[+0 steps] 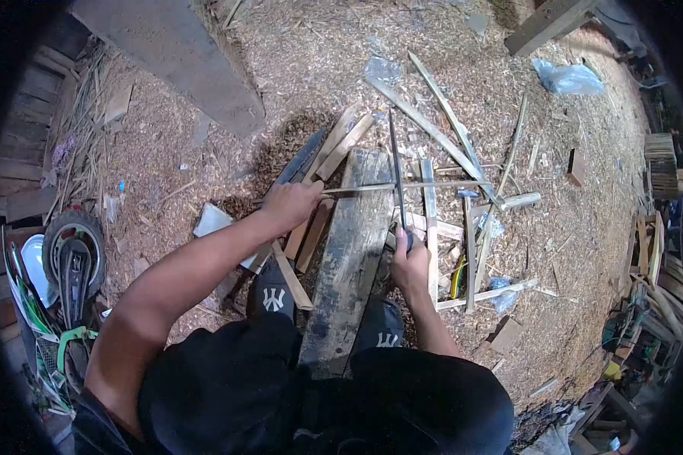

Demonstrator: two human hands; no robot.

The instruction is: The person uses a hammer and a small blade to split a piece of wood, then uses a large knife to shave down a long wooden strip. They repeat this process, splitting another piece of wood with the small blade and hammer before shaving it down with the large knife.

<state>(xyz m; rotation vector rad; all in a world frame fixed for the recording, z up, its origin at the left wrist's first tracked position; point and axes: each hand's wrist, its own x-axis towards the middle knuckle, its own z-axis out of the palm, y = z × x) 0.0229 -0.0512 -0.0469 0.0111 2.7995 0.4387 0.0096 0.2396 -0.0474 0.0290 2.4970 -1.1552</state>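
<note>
My left hand [292, 205] is closed around one end of a thin wooden strip [368, 187]. The strip lies crosswise over a worn, stained plank bench [349, 243] and sticks out past its right side. In my right hand [411, 265] is a hand saw [398, 171] by its dark handle, its long narrow blade pointing away from me and seen nearly edge-on. The blade crosses the strip just beyond the bench's right edge. My fingers partly hide the handle.
Wooden offcuts [440, 144] lie right of the bench, near a yellow-and-black tool [457, 277]. More boards [311, 239] lean at its left. A thick post [197, 68] rises ahead. A small motorbike [72, 265] stands far left. Plastic bags [569, 77] and wood chips cover the ground.
</note>
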